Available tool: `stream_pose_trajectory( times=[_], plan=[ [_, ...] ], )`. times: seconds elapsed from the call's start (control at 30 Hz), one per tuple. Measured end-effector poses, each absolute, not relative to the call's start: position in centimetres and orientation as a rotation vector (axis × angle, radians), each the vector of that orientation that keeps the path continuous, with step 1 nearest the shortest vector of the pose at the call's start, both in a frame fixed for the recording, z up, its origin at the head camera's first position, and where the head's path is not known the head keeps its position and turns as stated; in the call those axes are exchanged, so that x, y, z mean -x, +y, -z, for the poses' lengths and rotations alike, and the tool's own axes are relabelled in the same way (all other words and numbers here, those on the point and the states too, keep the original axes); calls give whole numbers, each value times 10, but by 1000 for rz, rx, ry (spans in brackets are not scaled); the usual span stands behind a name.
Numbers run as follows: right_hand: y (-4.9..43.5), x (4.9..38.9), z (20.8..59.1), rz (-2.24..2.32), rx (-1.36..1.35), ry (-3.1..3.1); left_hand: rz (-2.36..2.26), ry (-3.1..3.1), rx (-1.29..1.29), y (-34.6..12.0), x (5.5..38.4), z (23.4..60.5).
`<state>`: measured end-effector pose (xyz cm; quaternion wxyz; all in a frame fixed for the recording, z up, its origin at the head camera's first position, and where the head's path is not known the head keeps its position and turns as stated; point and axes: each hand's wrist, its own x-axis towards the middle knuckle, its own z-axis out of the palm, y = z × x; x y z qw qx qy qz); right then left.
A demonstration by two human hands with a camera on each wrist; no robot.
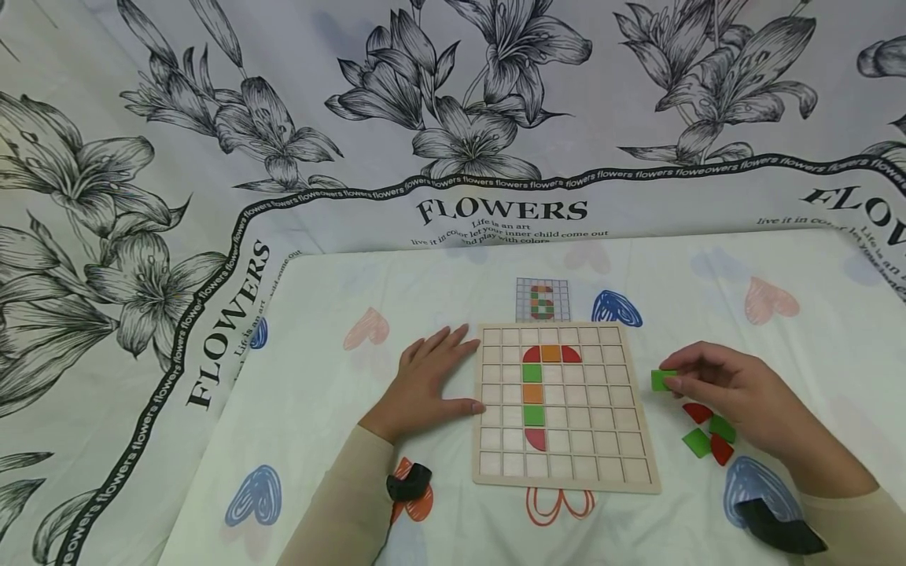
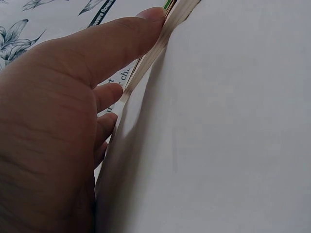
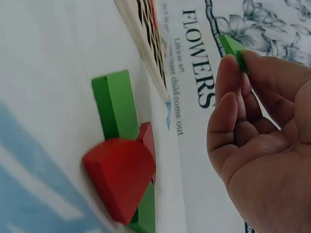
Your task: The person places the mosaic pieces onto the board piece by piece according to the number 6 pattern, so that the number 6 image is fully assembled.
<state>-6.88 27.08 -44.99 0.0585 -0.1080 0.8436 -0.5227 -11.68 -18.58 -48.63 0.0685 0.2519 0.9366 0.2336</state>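
Note:
A wooden grid board [image 1: 587, 448] lies on the cloth with red, orange and green blocks set in its cells: a row of three near the top and a column running down from its left end. My left hand [image 1: 429, 385] rests at the board's left edge, fingers spread and straight, thumb [image 2: 131, 41] touching the rim. Right of the board, my right hand [image 1: 739, 393] pinches a green square block [image 1: 661, 380] between thumb and fingertips, raised above the cloth in the right wrist view. Below that hand lie loose green blocks [image 1: 697, 442] and red quarter-round blocks [image 3: 121, 174].
Behind the board lies a small grid pattern card [image 1: 524, 300] showing coloured cells, its lower edge at the board's top rim. The white cloth [image 1: 318, 354] bears printed hearts, with a flower-printed sheet [image 1: 382, 149] at the back and left.

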Motion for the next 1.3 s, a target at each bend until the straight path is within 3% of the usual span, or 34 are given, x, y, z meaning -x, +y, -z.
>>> stream_pose_trajectory(
  times=[1.3],
  plan=[
    [202, 65, 448, 1660, 522, 2443, -679, 2830, -736, -185, 116, 485]
  ],
)
